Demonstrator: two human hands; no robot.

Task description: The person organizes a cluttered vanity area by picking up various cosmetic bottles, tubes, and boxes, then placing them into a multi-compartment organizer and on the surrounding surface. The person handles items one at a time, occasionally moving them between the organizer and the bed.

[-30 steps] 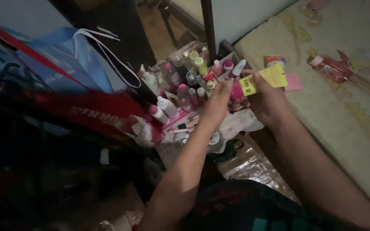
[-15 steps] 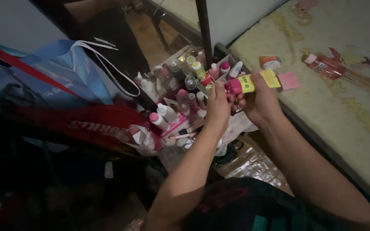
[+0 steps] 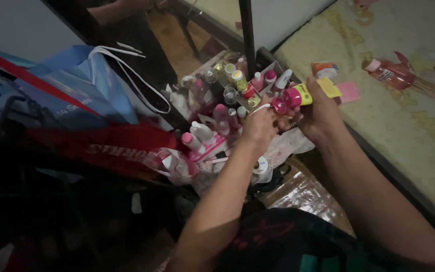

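Yellow tube point(image 3: 305, 94) | right hand point(image 3: 320, 113) fingers clamped on it | left hand point(image 3: 260, 126) fingers pinching its pink cap point(image 3: 280, 105)

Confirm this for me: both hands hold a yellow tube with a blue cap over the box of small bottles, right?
Not quite. In the head view the yellow tube has a pink cap, not blue. The right hand and left hand do hold it over the box of small bottles.

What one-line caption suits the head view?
Right hand holds a yellow tube; left hand at its pink cap, above crowded small bottles.
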